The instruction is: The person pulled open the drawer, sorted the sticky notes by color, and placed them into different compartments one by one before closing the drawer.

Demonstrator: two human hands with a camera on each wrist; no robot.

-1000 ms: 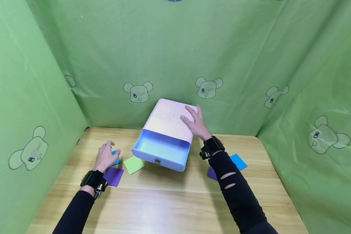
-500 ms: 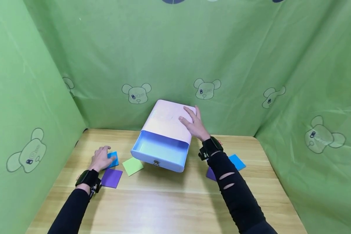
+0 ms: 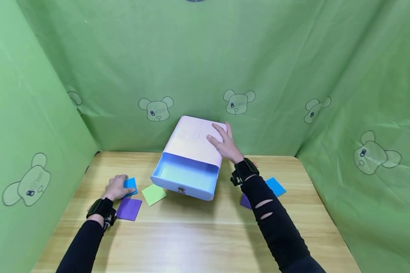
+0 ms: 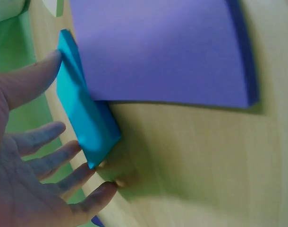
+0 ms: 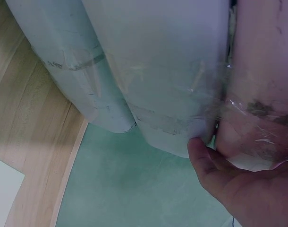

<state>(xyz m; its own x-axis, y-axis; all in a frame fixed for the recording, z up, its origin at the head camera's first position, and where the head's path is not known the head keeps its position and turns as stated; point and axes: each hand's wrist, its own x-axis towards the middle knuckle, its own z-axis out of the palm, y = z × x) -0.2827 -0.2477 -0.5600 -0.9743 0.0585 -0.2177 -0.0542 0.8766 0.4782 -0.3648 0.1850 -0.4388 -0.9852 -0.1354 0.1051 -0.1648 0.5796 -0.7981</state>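
My left hand (image 3: pixel 115 187) is at a flat blue square piece (image 3: pixel 130 185) on the table's left side. In the left wrist view, the thumb meets one end of the blue piece (image 4: pixel 85 104) and fingertips meet its other end. A thick purple square (image 3: pixel 129 209) lies just nearer. My right hand (image 3: pixel 227 146) rests on the back right corner of a pink-topped drawer box (image 3: pixel 194 138), fingers spread. The box's top blue drawer (image 3: pixel 186 174) is pulled out, with nothing visible inside. In the right wrist view, a finger touches the box's taped, stacked tiers (image 5: pixel 158 94).
A light green square (image 3: pixel 154 194) lies between the left squares and the drawer box. Another blue square (image 3: pixel 275 187) and a purple one (image 3: pixel 245 201), partly hidden by the right arm, lie at the right. Green cloth walls (image 3: pixel 198 57) enclose the wooden table (image 3: pixel 177 242).
My left hand has moved down and slightly left onto the blue piece, its thumb and fingers now at the edges. The right hand stays on the box. The view shifts slightly.
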